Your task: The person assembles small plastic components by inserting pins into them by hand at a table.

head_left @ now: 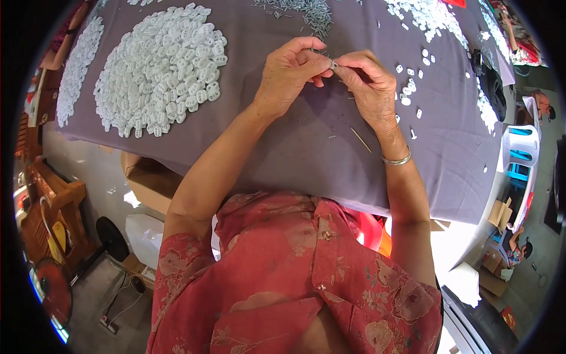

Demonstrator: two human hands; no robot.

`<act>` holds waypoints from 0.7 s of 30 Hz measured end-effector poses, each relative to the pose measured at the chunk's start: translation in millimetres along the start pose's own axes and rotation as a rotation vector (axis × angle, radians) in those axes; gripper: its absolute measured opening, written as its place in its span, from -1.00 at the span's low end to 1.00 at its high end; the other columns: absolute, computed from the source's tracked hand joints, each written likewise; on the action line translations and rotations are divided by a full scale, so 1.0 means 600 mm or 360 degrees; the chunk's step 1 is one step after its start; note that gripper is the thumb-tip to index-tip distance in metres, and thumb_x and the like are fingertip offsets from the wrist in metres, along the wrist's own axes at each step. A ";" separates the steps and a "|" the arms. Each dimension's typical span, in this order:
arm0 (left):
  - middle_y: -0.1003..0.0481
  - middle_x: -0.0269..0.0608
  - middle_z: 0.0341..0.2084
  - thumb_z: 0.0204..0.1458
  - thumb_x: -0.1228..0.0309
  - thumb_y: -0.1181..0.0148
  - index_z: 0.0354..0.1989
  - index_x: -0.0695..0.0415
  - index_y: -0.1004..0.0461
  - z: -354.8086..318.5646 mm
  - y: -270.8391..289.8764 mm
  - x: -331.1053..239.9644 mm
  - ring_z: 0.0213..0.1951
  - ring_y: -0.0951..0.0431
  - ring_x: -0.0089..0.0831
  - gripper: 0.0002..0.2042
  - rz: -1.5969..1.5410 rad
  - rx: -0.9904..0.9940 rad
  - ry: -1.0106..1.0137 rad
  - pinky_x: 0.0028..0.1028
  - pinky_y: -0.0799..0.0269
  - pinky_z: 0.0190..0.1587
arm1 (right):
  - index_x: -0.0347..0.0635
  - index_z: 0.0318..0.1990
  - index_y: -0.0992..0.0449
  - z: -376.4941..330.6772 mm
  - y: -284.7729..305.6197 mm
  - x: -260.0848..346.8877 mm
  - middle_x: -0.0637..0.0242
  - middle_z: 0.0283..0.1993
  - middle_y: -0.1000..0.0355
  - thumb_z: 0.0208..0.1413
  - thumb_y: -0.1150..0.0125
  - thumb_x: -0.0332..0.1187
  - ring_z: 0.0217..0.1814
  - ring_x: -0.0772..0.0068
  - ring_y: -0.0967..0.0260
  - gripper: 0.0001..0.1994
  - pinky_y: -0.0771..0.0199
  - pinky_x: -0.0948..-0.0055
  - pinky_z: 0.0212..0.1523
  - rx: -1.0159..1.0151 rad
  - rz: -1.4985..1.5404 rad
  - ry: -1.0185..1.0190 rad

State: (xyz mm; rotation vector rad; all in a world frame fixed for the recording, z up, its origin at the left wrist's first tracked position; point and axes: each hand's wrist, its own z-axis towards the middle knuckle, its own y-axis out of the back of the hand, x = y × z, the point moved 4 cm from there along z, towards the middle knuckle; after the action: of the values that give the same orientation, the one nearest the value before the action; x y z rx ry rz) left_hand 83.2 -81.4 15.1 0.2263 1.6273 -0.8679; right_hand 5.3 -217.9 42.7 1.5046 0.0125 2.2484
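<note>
My left hand (284, 75) and my right hand (372, 88) meet over the table, thumbs and fingertips pinched together. Between them is a small whitish plastic piece (334, 65), mostly covered by the fingers. To the left of my left hand lies a broad heap of small white oval pieces (162, 71) with two holes each. Small grey pins (315, 16) are heaped beyond my hands. A few loose white pieces (406, 91) are scattered right of my right hand. Near my right wrist, a thin brownish stick (361, 140) rests on the cloth.
A grey-purple cloth (283, 156) covers the table. More white parts lie in piles at the far right (430, 20) and far left (82, 65). An open cardboard box (150, 183) stands under the left edge. A fan (54, 290) is at lower left; another person (517, 252) is at far right.
</note>
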 end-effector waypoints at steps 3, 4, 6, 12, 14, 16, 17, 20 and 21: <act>-0.55 -0.18 -0.40 0.08 0.52 -0.18 -0.10 0.26 -0.42 0.000 0.000 0.000 -0.38 -0.55 -0.51 -0.78 0.0004 0.0015 0.0039 -0.55 -0.47 -0.38 | -0.26 -0.28 -0.55 0.001 0.001 0.000 0.42 -0.28 -0.42 0.06 -0.25 -0.56 -0.45 0.73 -0.26 -0.92 -0.29 0.72 -0.51 0.0015 -0.0039 0.0043; -0.55 -0.18 -0.39 0.08 0.51 -0.19 -0.11 0.26 -0.43 -0.001 -0.001 0.000 -0.37 -0.56 -0.50 -0.78 -0.0004 0.0036 0.0041 -0.54 -0.48 -0.38 | -0.26 -0.28 -0.55 0.001 0.000 0.000 0.42 -0.28 -0.42 0.06 -0.25 -0.56 -0.45 0.73 -0.26 -0.92 -0.29 0.72 -0.51 0.0016 -0.0038 0.0042; -0.55 -0.21 -0.38 0.09 0.49 -0.19 -0.11 0.25 -0.44 -0.001 -0.002 0.000 -0.36 -0.55 -0.52 -0.79 0.0003 0.0063 0.0058 -0.54 -0.46 -0.36 | -0.27 -0.28 -0.55 0.001 0.000 -0.001 0.40 -0.25 -0.41 0.05 -0.25 -0.57 -0.39 0.71 -0.33 -0.92 -0.28 0.72 -0.51 0.0006 0.0161 -0.0008; -0.55 -0.24 -0.36 0.11 0.47 -0.16 -0.08 0.23 -0.44 -0.003 -0.010 -0.001 -0.33 -0.54 -0.53 -0.78 0.0003 0.0136 0.0109 -0.52 -0.46 -0.31 | -0.37 -0.27 -0.50 0.000 -0.005 -0.008 0.34 -0.25 -0.37 0.05 -0.21 -0.63 -0.21 0.50 -0.47 -0.91 -0.55 0.59 -0.29 0.0058 0.0314 -0.0129; -0.55 -0.24 -0.36 0.11 0.47 -0.16 -0.07 0.23 -0.43 -0.003 -0.009 0.003 -0.33 -0.53 -0.52 -0.77 0.0021 0.0169 0.0123 -0.52 -0.46 -0.30 | -0.39 -0.27 -0.49 0.000 -0.005 -0.007 0.33 -0.25 -0.36 0.04 -0.21 -0.65 -0.21 0.48 -0.47 -0.91 -0.58 0.54 -0.21 0.0074 0.0234 -0.0116; -0.55 -0.16 -0.35 0.13 0.46 -0.12 -0.06 0.30 -0.39 -0.002 -0.006 0.006 -0.36 -0.56 -0.47 -0.75 -0.0031 0.0176 0.0070 -0.53 -0.50 -0.33 | -0.41 -0.27 -0.48 0.000 -0.006 -0.006 0.31 -0.24 -0.36 0.04 -0.20 -0.66 -0.21 0.45 -0.47 -0.90 -0.60 0.49 -0.13 0.0094 0.0156 -0.0101; -0.55 -0.16 -0.35 0.13 0.46 -0.12 -0.06 0.30 -0.39 -0.002 -0.008 0.005 -0.36 -0.56 -0.47 -0.75 -0.0030 0.0178 0.0071 -0.53 -0.50 -0.33 | -0.39 -0.28 -0.49 -0.001 -0.005 -0.009 0.33 -0.26 -0.36 0.03 -0.21 -0.65 -0.24 0.48 -0.46 -0.91 -0.58 0.53 -0.17 0.0064 0.0160 -0.0118; -0.54 -0.17 -0.35 0.13 0.47 -0.11 -0.07 0.29 -0.40 -0.002 -0.010 0.002 -0.35 -0.55 -0.49 -0.77 -0.0031 0.0146 0.0088 -0.53 -0.49 -0.32 | -0.36 -0.30 -0.50 -0.001 -0.003 -0.006 0.35 -0.29 -0.39 0.03 -0.24 -0.62 -0.30 0.56 -0.42 -0.92 -0.51 0.59 -0.28 0.0023 0.0066 -0.0021; -0.53 -0.18 -0.35 0.14 0.48 -0.10 -0.07 0.29 -0.40 -0.002 -0.009 0.000 -0.34 -0.55 -0.49 -0.78 0.0025 0.0159 0.0050 -0.53 -0.49 -0.32 | -0.34 -0.31 -0.51 -0.001 -0.002 -0.001 0.36 -0.30 -0.40 0.03 -0.25 -0.60 -0.35 0.61 -0.39 -0.93 -0.47 0.62 -0.36 0.0014 -0.0031 0.0092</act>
State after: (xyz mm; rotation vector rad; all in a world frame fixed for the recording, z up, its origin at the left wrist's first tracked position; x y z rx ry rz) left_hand 79.1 -84.6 17.6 0.3231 1.6108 -0.9389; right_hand 5.7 -217.1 41.6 1.4376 0.0537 2.2786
